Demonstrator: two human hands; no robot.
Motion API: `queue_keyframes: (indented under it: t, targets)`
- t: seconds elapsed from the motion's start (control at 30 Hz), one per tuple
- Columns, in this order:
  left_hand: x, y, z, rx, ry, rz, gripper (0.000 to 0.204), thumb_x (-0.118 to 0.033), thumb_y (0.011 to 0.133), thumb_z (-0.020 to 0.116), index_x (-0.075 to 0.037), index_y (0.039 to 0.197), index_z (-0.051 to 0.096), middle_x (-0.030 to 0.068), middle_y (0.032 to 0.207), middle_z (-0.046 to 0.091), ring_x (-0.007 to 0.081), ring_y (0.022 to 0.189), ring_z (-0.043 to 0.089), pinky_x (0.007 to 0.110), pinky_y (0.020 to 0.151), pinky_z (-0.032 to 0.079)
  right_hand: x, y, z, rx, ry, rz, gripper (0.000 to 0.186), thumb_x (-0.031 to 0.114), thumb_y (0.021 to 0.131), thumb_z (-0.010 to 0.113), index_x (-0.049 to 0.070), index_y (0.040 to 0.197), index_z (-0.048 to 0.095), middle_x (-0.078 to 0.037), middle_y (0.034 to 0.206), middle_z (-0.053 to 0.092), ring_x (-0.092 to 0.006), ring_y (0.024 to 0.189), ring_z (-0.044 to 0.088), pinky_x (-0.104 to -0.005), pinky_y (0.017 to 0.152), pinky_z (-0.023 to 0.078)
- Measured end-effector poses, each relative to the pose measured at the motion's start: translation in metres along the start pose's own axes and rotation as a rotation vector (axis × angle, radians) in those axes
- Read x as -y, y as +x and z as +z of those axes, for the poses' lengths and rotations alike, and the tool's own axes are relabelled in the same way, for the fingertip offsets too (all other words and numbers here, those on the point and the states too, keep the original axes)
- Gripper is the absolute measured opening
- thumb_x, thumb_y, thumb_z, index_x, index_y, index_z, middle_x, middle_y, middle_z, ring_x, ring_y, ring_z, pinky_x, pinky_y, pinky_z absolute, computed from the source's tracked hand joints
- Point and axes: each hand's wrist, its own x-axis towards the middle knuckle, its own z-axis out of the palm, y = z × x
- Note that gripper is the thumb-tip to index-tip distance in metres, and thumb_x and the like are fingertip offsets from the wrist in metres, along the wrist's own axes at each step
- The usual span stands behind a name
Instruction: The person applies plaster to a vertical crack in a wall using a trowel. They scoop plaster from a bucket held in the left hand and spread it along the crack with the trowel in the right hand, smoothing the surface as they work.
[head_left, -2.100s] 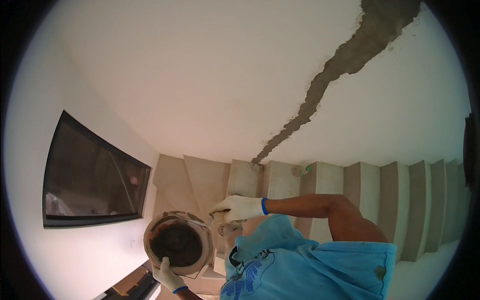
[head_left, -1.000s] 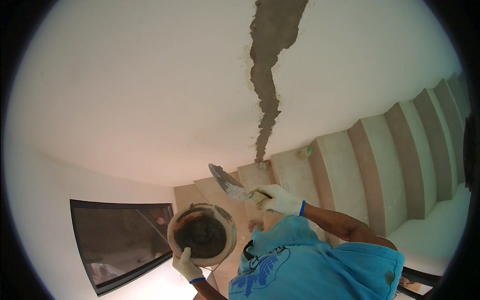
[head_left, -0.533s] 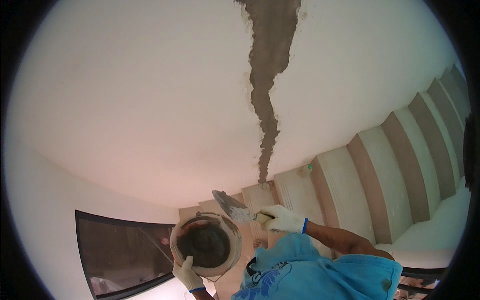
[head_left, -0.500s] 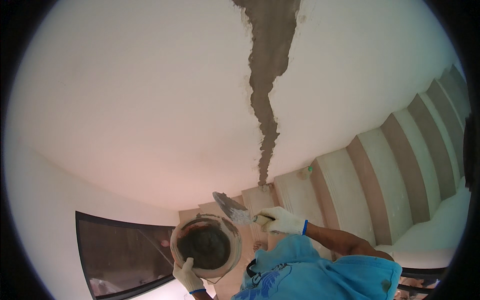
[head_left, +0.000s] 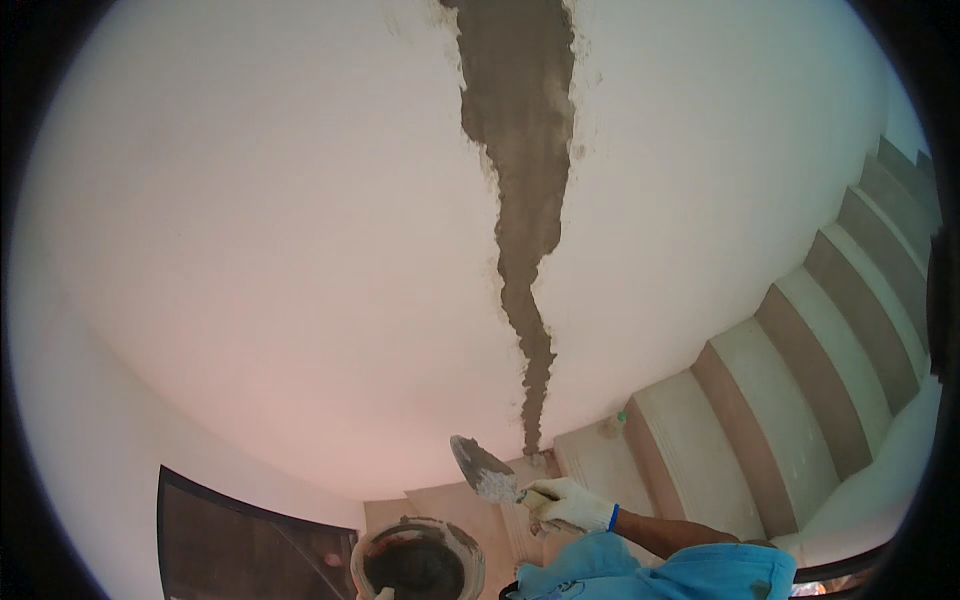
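My right hand (head_left: pixel 575 503), in a white knit glove with a blue cuff, is closed round the handle of a trowel (head_left: pixel 484 471). Grey mortar smears its blade, which points up and to the left in front of the wall. At the lower edge, a pale bucket (head_left: pixel 475 562) holds dark wet mortar (head_left: pixel 415 568). Only the gloved thumb of my left hand (head_left: pixel 385 594) shows, hooked over the bucket's near rim; the other fingers are out of the picture. A ragged strip of grey mortar (head_left: pixel 515 110) runs down the white wall, narrowing toward the stairs.
Bare concrete steps (head_left: pixel 690 425) climb along the wall to the right. A small green object (head_left: pixel 622 416) lies on one step near the wall. On the lower left is a dark-framed opening or glass panel (head_left: pixel 240 545). The white wall (head_left: pixel 280 250) curves round on the left.
The view has tilted up, so the wall, stairs and bucket sit lower in the picture and more of the mortar strip shows. Both hands keep their hold on trowel and bucket.
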Motion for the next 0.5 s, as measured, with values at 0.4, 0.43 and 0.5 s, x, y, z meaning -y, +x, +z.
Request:
queue_keyframes:
  t: [0.4, 0.43, 0.5]
  targets:
    - [0.0, -0.012, -0.02, 0.044, -0.213, -0.064, 0.054, 0.01, 0.082, 0.062, 0.013, 0.135, 0.064, 0.0195, 0.124, 0.072, 0.0281, 0.104, 0.071, 0.039, 0.093, 0.057, 0.025, 0.002, -0.002, -0.086, 0.163, -0.065, 0.038, 0.0, 0.093, 0.068, -0.005, 0.13, 0.062, -0.008, 0.099, 0.068, -0.0141, 0.08, 0.065, -0.0305, 0.074, 0.056]
    - [0.006, -0.006, -0.02, 0.047, -0.185, -0.08, 0.054, 0.008, 0.082, 0.063, 0.012, 0.136, 0.064, 0.0193, 0.123, 0.072, 0.0278, 0.103, 0.071, 0.039, 0.092, 0.057, 0.023, 0.003, -0.003, -0.098, 0.17, -0.07, 0.038, 0.0, 0.093, 0.068, -0.005, 0.13, 0.062, -0.008, 0.099, 0.068, -0.014, 0.081, 0.065, -0.0303, 0.074, 0.056]
    - [0.012, 0.004, -0.016, 0.055, -0.132, -0.114, 0.055, 0.005, 0.082, 0.065, 0.011, 0.137, 0.063, 0.0188, 0.123, 0.072, 0.0271, 0.103, 0.07, 0.038, 0.092, 0.057, 0.025, 0.003, -0.004, -0.104, 0.149, -0.071, 0.038, 0.001, 0.093, 0.069, -0.005, 0.13, 0.062, -0.008, 0.1, 0.069, -0.014, 0.083, 0.066, -0.0299, 0.076, 0.056]
